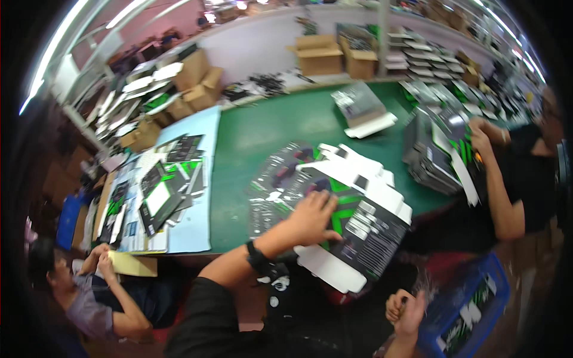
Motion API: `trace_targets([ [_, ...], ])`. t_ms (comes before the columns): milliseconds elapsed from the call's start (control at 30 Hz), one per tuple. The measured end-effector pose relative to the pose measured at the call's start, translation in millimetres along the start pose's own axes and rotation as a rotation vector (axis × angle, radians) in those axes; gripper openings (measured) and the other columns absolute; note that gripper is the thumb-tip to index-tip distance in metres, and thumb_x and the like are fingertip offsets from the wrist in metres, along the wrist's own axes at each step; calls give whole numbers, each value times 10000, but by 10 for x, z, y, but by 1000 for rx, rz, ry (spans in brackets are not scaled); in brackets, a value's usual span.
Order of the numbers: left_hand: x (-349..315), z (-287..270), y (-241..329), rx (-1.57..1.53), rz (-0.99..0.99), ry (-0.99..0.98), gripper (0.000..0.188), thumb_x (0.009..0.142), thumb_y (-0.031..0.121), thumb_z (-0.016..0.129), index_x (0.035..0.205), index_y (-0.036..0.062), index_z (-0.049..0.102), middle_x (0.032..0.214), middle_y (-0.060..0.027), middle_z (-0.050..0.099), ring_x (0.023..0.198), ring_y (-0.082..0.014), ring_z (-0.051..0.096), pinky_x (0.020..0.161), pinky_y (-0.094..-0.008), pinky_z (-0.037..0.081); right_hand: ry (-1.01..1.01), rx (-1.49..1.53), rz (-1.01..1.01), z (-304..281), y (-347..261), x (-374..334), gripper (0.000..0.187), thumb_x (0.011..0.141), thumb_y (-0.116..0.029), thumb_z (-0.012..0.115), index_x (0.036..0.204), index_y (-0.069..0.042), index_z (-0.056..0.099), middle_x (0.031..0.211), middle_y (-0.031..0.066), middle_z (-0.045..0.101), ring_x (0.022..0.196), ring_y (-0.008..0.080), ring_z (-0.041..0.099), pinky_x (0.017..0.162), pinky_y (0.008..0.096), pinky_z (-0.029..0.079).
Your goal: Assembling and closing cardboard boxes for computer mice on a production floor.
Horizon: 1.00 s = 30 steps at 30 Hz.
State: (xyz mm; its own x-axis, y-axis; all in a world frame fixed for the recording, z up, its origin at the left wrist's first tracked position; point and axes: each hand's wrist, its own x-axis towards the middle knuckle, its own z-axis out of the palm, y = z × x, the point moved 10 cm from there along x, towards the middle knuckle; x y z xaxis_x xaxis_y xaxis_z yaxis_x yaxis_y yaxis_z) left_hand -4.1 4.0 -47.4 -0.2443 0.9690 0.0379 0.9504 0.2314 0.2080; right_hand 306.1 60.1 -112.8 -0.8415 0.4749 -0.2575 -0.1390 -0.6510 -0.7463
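My left hand lies with spread fingers on a fanned stack of flat, unfolded black-and-green cartons at the near edge of the green table. White flaps stick out from the stack on several sides. Further left, more printed flat sheets overlap beneath and beside my wrist, which wears a dark band. My right hand is below the table edge, fingers curled, apart from the cartons. Something small and dark shows between its fingers, too unclear to name.
A blue crate with printed cartons stands at lower right. Two people work nearby: one at right by a box stack, one at lower left with a yellow sheet. A single box and brown cartons sit further back.
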Motion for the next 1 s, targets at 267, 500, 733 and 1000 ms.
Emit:
trace_targets([
  [267,597,-8,-289,95,-74,-110,1104,660,685,785,1410,-39,421,1335,-342,430,1225,-495,422,1044,-531,391,104,36,50,-40,277,-304,381,1015,-371,448,780,-71,466,684,36,442,517,92,351,478,231,306],
  [500,881,-53,-140,54,5,-70,1029,531,698,843,1234,5,550,1267,-315,459,1195,-459,434,1001,-532,400,95,-216,-61,-81,258,-372,187,1030,-176,541,924,-24,570,846,55,589,633,73,483,591,218,403],
  [733,927,-274,139,21,110,-178,726,572,672,825,947,72,664,882,-116,694,956,-331,641,849,-484,462,172,-632,-331,80,-89,-400,157,971,-149,643,931,0,667,799,49,607,671,123,571,600,249,448],
  [1000,177,-903,1389,-87,435,-164,395,763,434,709,846,63,604,652,-134,635,669,-360,655,578,-452,492,104,-1338,-924,1265,-1512,-495,246,752,-85,801,955,-31,674,745,81,609,661,273,590,543,334,463],
])
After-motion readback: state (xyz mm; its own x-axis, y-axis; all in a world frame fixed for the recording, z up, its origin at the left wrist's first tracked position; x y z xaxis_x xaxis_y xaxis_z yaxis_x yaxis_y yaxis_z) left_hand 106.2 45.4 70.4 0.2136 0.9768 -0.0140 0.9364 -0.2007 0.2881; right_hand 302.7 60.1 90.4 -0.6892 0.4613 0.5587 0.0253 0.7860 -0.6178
